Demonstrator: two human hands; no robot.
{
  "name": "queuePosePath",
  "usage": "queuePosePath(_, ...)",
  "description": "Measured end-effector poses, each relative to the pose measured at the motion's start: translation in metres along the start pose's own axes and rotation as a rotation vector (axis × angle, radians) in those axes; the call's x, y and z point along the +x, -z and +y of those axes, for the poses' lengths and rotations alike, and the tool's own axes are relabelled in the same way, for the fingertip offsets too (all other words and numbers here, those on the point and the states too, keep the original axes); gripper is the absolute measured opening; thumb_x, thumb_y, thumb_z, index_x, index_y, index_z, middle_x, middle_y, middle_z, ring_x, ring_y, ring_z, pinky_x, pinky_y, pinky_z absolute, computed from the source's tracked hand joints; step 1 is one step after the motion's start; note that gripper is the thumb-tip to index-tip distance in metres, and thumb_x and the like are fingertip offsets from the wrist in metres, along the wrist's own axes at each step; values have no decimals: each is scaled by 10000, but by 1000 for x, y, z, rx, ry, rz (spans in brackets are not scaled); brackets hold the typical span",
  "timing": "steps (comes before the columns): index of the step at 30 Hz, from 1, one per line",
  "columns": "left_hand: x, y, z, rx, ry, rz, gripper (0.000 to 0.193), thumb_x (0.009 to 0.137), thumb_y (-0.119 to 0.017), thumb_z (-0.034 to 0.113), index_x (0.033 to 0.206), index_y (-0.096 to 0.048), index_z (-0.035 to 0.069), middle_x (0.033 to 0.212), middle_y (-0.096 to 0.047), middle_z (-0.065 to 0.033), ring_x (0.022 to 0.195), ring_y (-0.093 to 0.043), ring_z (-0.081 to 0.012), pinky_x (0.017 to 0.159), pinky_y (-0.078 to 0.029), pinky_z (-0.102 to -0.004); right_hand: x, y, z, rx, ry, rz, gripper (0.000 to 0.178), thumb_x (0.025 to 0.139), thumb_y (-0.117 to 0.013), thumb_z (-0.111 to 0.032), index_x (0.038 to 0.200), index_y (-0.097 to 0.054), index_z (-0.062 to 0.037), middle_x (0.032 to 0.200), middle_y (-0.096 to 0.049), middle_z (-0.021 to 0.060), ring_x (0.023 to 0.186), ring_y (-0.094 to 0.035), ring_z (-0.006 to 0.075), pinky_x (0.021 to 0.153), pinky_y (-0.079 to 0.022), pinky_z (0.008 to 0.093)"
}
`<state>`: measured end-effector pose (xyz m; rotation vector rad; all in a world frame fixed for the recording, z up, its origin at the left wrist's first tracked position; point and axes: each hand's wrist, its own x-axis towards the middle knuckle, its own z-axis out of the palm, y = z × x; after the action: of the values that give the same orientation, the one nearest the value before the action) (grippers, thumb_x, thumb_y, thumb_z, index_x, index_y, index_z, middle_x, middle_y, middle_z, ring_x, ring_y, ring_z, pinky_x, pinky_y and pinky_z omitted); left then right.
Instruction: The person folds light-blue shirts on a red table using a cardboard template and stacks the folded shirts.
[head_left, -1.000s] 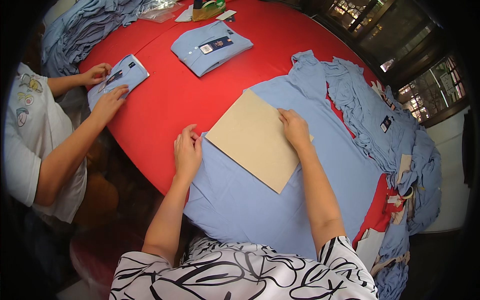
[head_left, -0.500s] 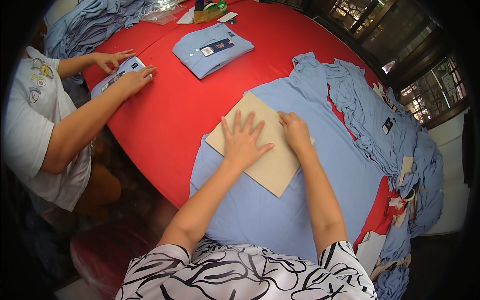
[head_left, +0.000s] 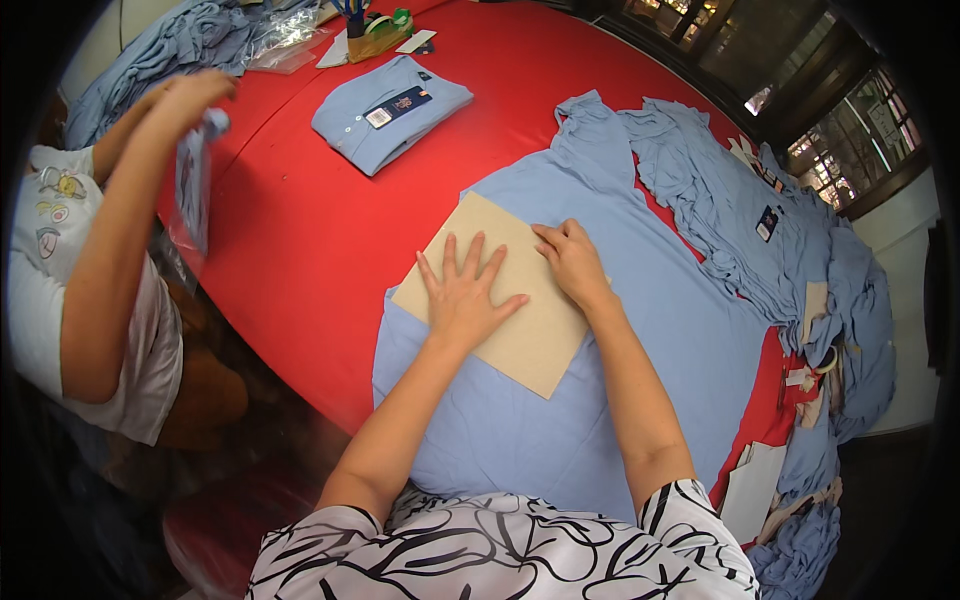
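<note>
A light-blue shirt (head_left: 680,300) is spread out over the table in front of me, with a square beige cardboard sheet (head_left: 540,350) lying on it. My left hand (head_left: 465,300) presses flat on the cardboard, fingers spread. At the sheet's upper right edge is my right hand (head_left: 577,265), its fingers curled in with the tips close to the edge. Whether those fingers pinch cloth or cardboard cannot be made out. Farther away lies a folded blue shirt (head_left: 370,140) with a dark tag.
A co-worker (head_left: 95,290) at the left raises a bagged blue garment (head_left: 193,190) over the edge of the red table (head_left: 300,260). Heaped blue shirts (head_left: 700,190) cover the right side. A tape dispenser (head_left: 380,37) stands at the back near clear plastic bags (head_left: 285,45).
The view has shifted slightly. My right hand's fingertips have moved a little along the cardboard's edge, while my left stays flat. The co-worker has lifted the packed garment off the table.
</note>
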<state>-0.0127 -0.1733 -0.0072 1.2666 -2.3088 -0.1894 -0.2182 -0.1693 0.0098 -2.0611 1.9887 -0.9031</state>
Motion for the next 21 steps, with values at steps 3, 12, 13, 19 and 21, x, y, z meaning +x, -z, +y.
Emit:
queuePosePath(3, 0, 3, -2, -14, 14, -30, 766, 776, -656, 643, 1403, -531, 222, 1536, -369, -84, 1445, -211, -409, 1101, -52, -728, 1, 1, -5, 25, -66, -49, 279, 897, -630, -159, 1154, -682, -62, 943, -561, 161, 920, -557, 325, 826, -459, 414)
queuePosePath(12, 3, 3, 5, -4, 13, -19, 747, 784, -655, 638, 1397, -532, 229, 1538, -372, -66, 1445, -228, -396, 1105, -66, -721, 63, 46, 87, -536, -379, 315, 340, 851, -666, -157, 1185, -652, -96, 1206, -582, 150, 1108, -518, 355, 939, -392, 548)
queuePosePath(13, 5, 3, 8, -9, -2, -17, 748, 783, -657, 637, 1396, -533, 227, 1538, -372, -64, 1443, -232, -395, 1106, -69, -719, 66, 53, 101, -542, -462, 261, 345, 850, -657, -147, 1189, -643, -85, 1187, -594, 152, 1106, -526, 342, 939, -378, 568)
queuePosePath(19, -8, 2, -6, 18, 45, 9, 731, 775, -667, 615, 1382, -549, 227, 1517, -404, -56, 1443, -242, -388, 1108, -83, -721, 63, 116, -27, 12, -16, -213, 299, 854, -671, -189, 1113, -693, -40, 1185, -651, 119, 1120, -571, 318, 954, -446, 425)
queuePosePath(21, -4, 6, -1, -2, 29, -1, 691, 786, -665, 578, 1370, -562, 223, 1503, -426, -49, 1447, -237, -384, 1102, -96, -736, 46, 131, -51, 274, 16, -278, 317, 885, -651, -221, 1143, -688, -40, 1267, -625, 128, 1180, -555, 309, 991, -437, 399)
